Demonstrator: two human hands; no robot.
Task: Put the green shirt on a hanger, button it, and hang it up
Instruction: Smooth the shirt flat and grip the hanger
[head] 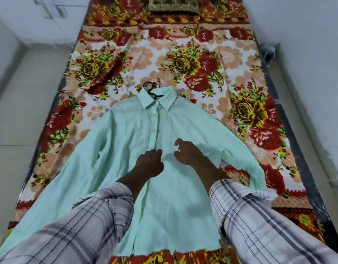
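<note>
The pale green shirt (126, 141) lies flat, front up, on the flowered bedspread, sleeves spread to both sides. A black hanger (150, 89) is inside it; only its hook shows above the collar. The upper buttons of the placket look fastened. My left hand (150, 163) pinches the placket at mid-chest with curled fingers. My right hand (191, 152) hovers just right of the placket, fingers curled and loose, resting lightly on the cloth.
The bed's flowered bedspread (202, 60) stretches ahead, with a brown patterned cushion (173, 5) at its far end. White walls flank both sides; a dark bed frame edge (296, 149) runs along the right.
</note>
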